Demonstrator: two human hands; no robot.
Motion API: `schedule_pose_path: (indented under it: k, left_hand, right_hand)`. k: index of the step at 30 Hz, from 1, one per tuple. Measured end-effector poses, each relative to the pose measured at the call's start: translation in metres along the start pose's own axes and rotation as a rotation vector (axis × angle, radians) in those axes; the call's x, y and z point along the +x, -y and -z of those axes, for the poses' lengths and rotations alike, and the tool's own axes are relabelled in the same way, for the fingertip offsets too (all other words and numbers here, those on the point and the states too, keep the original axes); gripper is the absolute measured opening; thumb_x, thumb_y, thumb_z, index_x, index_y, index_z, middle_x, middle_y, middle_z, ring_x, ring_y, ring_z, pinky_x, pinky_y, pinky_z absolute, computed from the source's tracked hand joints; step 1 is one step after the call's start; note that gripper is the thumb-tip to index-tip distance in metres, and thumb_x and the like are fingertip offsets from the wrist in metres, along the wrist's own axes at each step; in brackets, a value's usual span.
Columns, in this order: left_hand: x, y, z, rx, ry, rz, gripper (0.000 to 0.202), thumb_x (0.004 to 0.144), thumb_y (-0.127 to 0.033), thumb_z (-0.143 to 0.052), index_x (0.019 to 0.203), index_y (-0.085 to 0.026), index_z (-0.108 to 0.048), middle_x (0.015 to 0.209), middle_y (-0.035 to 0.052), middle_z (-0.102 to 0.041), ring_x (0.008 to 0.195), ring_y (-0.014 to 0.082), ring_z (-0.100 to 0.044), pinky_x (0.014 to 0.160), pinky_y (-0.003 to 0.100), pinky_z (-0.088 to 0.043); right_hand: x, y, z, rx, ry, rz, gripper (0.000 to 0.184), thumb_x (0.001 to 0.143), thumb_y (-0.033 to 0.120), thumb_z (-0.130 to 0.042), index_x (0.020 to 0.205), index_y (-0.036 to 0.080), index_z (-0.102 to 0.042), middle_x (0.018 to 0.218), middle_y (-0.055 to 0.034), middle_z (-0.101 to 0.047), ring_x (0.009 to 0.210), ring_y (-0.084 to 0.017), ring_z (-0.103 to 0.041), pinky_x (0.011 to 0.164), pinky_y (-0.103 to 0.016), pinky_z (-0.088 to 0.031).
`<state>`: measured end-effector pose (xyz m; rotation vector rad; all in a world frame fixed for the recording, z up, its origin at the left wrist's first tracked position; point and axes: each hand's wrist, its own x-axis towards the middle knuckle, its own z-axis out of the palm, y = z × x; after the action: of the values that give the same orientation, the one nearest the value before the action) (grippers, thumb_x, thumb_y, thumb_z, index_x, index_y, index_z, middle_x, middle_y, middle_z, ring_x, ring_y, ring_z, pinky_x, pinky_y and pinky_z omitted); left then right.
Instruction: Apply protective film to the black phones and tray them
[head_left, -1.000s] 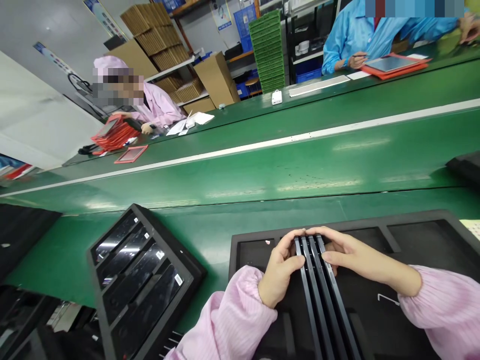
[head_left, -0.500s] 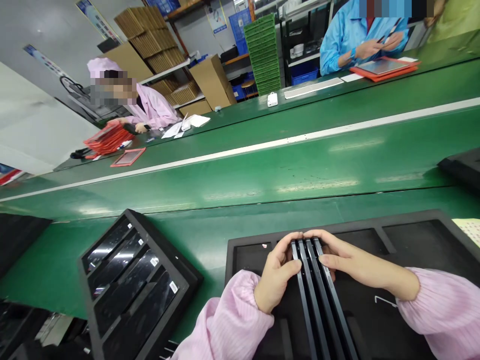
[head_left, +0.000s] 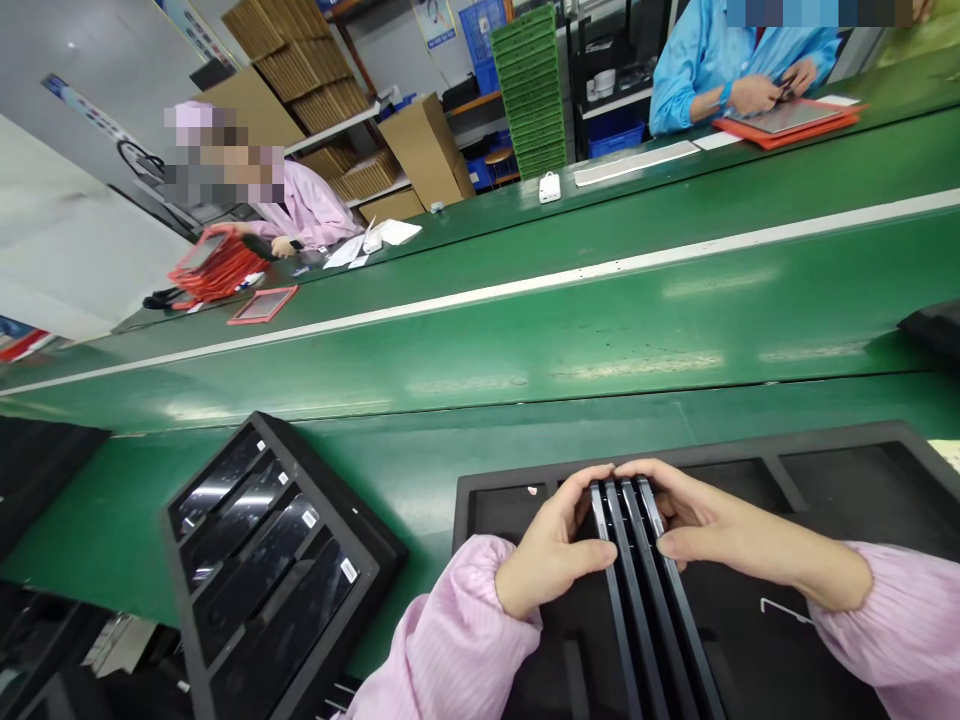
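Note:
Several slim dark phones (head_left: 646, 600) stand on their long edges, side by side, over a black foam tray (head_left: 757, 690). Their metal-grey side frames face up, with narrow gaps between them. My left hand (head_left: 559, 550) is closed on the left side of the row, its thumb against the outermost phone. From the other side my right hand (head_left: 701, 520) grips the row, thumb on the rightmost phone. The fingertips of both hands meet at the far ends of the phones. The phones' near ends run out of view at the bottom.
Left of me a second black foam tray (head_left: 360, 590) holds glossy dark panels with white labels. A raised green conveyor (head_left: 525, 340) runs across. Beyond it, two co-workers sit near red-framed pieces (head_left: 262, 305). A white bent strip (head_left: 784, 610) lies in my tray.
The view has shifted slightly. Both hands still hold the row of phones, and my thumbs sit a little lower along it. Across the bench, the blue-sleeved person's hands have lowered toward the red-framed piece.

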<state>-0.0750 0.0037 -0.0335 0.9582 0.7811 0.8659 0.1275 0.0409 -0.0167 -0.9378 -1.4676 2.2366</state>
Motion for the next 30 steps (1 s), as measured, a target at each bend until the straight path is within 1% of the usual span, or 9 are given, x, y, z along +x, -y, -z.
schedule_pose_path:
  k: [3,5,8,11,18,21,24,27,30]
  left_hand:
    - [0.001,-0.003,-0.005,-0.012,-0.061,0.011,0.06,0.064,-0.032,-0.076,0.117,-0.023,-0.05,0.124,0.007,-0.054,0.121,0.0275,-0.045,0.104,0.04,-0.031]
    - [0.003,-0.005,-0.01,0.009,-0.153,0.019,0.051,0.066,-0.031,-0.073,0.11,-0.021,-0.052,0.115,0.0064,-0.058,0.112,0.0258,-0.051,0.098,0.039,-0.036]
    - [0.006,-0.008,-0.018,0.141,-0.266,0.023,0.041,0.065,-0.026,-0.068,0.102,-0.021,-0.052,0.104,0.0049,-0.058,0.101,0.0233,-0.053,0.09,0.036,-0.04]
    - [0.006,-0.009,-0.021,0.26,-0.305,0.026,0.038,0.064,-0.024,-0.063,0.1,-0.02,-0.052,0.103,0.005,-0.056,0.099,0.0233,-0.052,0.09,0.037,-0.039]
    - [0.004,-0.008,-0.017,0.266,-0.233,0.021,0.043,0.066,-0.03,-0.063,0.105,-0.02,-0.048,0.102,0.0052,-0.054,0.096,0.0233,-0.051,0.087,0.036,-0.04]
    - [0.003,-0.009,-0.016,0.256,-0.168,0.009,0.048,0.066,-0.029,-0.064,0.11,-0.02,-0.046,0.104,0.0055,-0.054,0.097,0.023,-0.051,0.087,0.035,-0.04]
    - [0.002,-0.009,-0.015,0.316,-0.18,0.017,0.045,0.067,-0.026,-0.062,0.109,-0.02,-0.046,0.104,0.0058,-0.054,0.098,0.0232,-0.051,0.087,0.035,-0.041]
    - [0.001,-0.007,-0.01,0.283,-0.133,0.0,0.052,0.067,-0.028,-0.065,0.115,-0.02,-0.044,0.112,0.0081,-0.053,0.106,0.0259,-0.05,0.092,0.038,-0.039]
    - [-0.002,-0.006,-0.002,0.235,0.034,0.002,0.073,0.064,-0.032,-0.072,0.127,-0.019,-0.036,0.129,0.0123,-0.044,0.121,0.031,-0.042,0.101,0.043,-0.034]
  right_hand:
    - [0.001,0.004,-0.004,-0.031,-0.026,-0.026,0.066,0.066,0.04,-0.062,0.12,0.018,-0.033,0.083,-0.0025,-0.048,0.072,-0.016,-0.047,0.056,-0.025,-0.042]
    - [0.003,0.005,-0.008,-0.088,-0.102,-0.05,0.062,0.067,0.045,-0.06,0.117,0.018,-0.035,0.079,-0.0016,-0.047,0.07,-0.016,-0.047,0.053,-0.025,-0.043]
    - [0.006,0.004,-0.014,-0.184,-0.218,-0.05,0.054,0.069,0.044,-0.058,0.113,0.02,-0.039,0.069,0.0021,-0.043,0.057,-0.013,-0.042,0.044,-0.022,-0.039]
    - [0.009,0.003,-0.017,-0.199,-0.23,-0.032,0.053,0.069,0.045,-0.057,0.112,0.02,-0.039,0.066,0.0032,-0.039,0.054,-0.012,-0.038,0.041,-0.021,-0.036]
    - [0.007,0.002,-0.014,-0.222,-0.21,-0.024,0.047,0.072,0.042,-0.056,0.11,0.02,-0.04,0.075,0.0001,-0.046,0.057,-0.013,-0.042,0.044,-0.022,-0.038]
    - [0.006,-0.002,-0.012,-0.255,-0.181,0.006,0.052,0.072,0.039,-0.06,0.116,0.021,-0.039,0.089,-0.0035,-0.052,0.074,-0.019,-0.051,0.059,-0.029,-0.046]
    - [0.004,-0.006,-0.01,-0.272,-0.192,0.055,0.056,0.074,0.038,-0.061,0.122,0.022,-0.038,0.1,-0.0056,-0.052,0.09,-0.023,-0.053,0.075,-0.036,-0.047]
    - [0.0,-0.006,-0.005,-0.219,-0.09,0.047,0.07,0.075,0.044,-0.062,0.132,0.021,-0.029,0.107,-0.0084,-0.051,0.096,-0.026,-0.052,0.079,-0.038,-0.046]
    - [-0.004,-0.004,0.002,-0.222,0.059,-0.015,0.092,0.073,0.047,-0.063,0.141,0.019,-0.009,0.113,-0.0119,-0.047,0.098,-0.027,-0.053,0.077,-0.037,-0.047]
